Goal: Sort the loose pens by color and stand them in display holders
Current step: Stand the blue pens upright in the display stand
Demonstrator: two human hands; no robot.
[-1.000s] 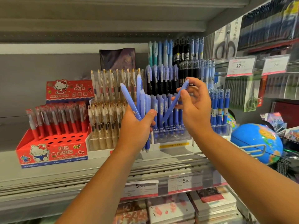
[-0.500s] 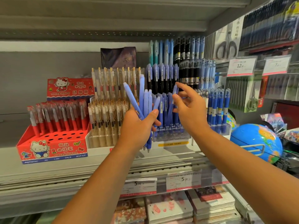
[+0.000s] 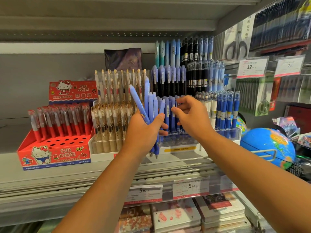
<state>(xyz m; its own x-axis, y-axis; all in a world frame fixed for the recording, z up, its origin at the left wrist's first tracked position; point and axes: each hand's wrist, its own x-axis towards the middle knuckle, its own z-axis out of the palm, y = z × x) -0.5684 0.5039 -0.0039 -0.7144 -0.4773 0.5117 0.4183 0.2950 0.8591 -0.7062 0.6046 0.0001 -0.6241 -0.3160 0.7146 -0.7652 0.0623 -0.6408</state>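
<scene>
My left hand (image 3: 143,132) grips a bundle of several periwinkle pens (image 3: 149,105), caps up and tips down, in front of the shelf. My right hand (image 3: 192,116) is just to its right, with thumb and curled fingers pinching the top of a periwinkle pen (image 3: 173,113) that stands in the front row of a clear display holder (image 3: 178,142). That holder has more periwinkle pens in front and darker blue and black pens on the tiers behind. My hands hide the lower part of the front row.
A red Hello Kitty holder (image 3: 55,153) with red pens stands at the left, with a holder of gold-clipped clear pens (image 3: 109,115) beside it. Dark blue pens (image 3: 225,111) stand at the right, near a blue globe (image 3: 269,147). Price tags (image 3: 144,190) line the shelf edge above notebooks (image 3: 176,216).
My right hand has carried one periwinkle pen down from the air into the clear holder's front row. My left hand has stayed in place with its bundle.
</scene>
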